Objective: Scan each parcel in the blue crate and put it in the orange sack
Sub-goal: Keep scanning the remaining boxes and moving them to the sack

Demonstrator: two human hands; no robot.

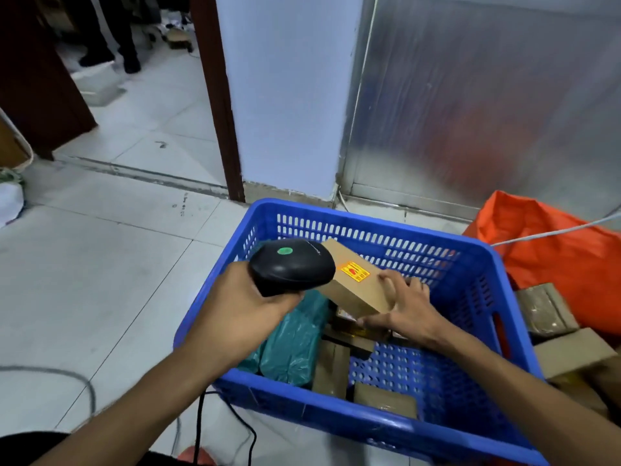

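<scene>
Holding a black scanner (pixel 291 268) over the blue crate (pixel 484 280), the left hand (pixel 235 307) has its grip curled round the handle. Right hand (pixel 405 309) pinches a brown cardboard parcel (pixel 356 284), tilted above the crate; yellow sticker (pixel 355 272) faces up, just beside the scanner head. Teal bags (pixel 295 344) and more boxes lie in the crate. Orange sack (pixel 554 250) sits on the floor right of the crate.

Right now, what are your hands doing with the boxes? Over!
Left hand grips scanner. Right hand holds cardboard parcel over blue crate. More parcels in crate. Orange sack right of crate, nothing in the way.
</scene>
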